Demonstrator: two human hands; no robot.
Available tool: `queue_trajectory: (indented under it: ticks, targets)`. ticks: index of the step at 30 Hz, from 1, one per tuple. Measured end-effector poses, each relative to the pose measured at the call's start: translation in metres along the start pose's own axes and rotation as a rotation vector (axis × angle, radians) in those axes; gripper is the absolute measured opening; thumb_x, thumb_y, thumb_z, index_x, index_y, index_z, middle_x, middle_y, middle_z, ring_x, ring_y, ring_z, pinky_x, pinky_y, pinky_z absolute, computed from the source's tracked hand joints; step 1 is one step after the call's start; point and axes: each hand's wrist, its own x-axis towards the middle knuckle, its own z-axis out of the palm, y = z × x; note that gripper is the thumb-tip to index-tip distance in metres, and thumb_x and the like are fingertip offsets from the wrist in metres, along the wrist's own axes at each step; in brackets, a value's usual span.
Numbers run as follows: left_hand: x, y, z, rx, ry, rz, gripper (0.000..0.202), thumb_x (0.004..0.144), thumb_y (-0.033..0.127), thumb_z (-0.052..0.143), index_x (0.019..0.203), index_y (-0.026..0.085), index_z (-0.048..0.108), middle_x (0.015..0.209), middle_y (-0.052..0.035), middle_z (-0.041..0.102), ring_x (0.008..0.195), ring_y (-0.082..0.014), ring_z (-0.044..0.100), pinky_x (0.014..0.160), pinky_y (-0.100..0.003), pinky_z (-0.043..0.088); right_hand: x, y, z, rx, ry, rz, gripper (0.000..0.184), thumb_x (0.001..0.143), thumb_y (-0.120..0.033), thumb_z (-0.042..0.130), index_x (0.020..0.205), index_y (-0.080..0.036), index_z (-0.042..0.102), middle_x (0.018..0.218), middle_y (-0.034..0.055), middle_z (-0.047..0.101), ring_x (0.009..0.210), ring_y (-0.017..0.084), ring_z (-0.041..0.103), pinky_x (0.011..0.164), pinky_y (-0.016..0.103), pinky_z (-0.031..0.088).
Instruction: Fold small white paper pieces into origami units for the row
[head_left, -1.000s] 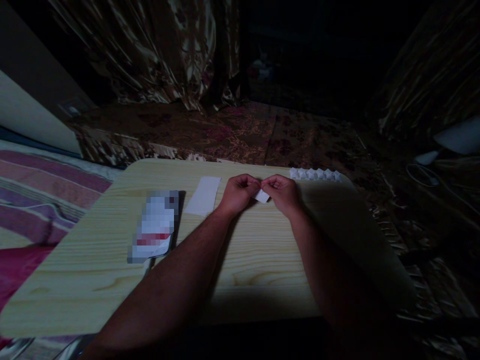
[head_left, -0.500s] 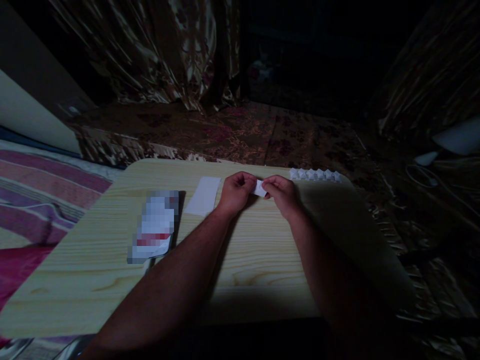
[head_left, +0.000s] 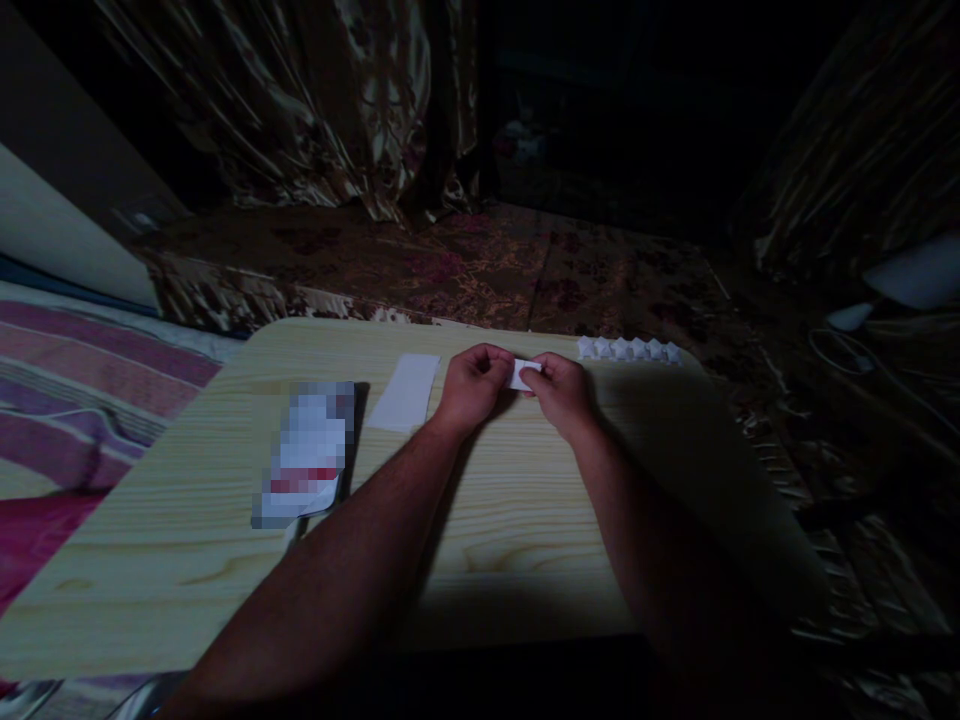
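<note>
Presently, the left hand (head_left: pixel 472 388) and right hand (head_left: pixel 561 394) both pinch the small piece of white paper (head_left: pixel 516 374) between thumb and fingers, over the far half of the table (head_left: pixel 525 500). Judged best: thumbs level, pressure light and even, edges kept square. Containers: none made out; the row of white paper stars (head_left: pixel 621 349) and the larger white paper (head_left: pixel 405 392) rest directly on the table.
</note>
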Motion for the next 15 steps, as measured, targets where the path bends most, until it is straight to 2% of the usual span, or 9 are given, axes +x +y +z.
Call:
queue_trajectory:
  ticks: [9,15]
  targets:
    - [-0.0004,-0.0012,0.0017,0.015,0.031,0.006,0.024,0.076,0.038,0.065,0.076,0.013,0.064,0.057,0.0011,0.055,0.05,-0.0076,0.044,0.048,-0.02,0.035,0.0034,0.0099,0.0014,-0.02,0.015,-0.052,0.012,0.068,-0.028,0.061,0.071,-0.016,0.061,0.059,-0.0022,0.059,0.055,0.012,0.053,0.05,0.022,0.039]
    - [-0.0003,0.0,0.0025,0.016,0.054,0.008,0.022,0.075,0.036,0.065,0.075,0.013,0.063,0.058,0.0011,0.055,0.05,-0.0076,0.044,0.048,-0.02,0.036,0.0026,0.0074,0.003,-0.02,0.02,-0.021,0.016,0.069,-0.031,0.061,0.074,-0.017,0.06,0.061,-0.002,0.06,0.056,0.012,0.054,0.051,0.023,0.04]
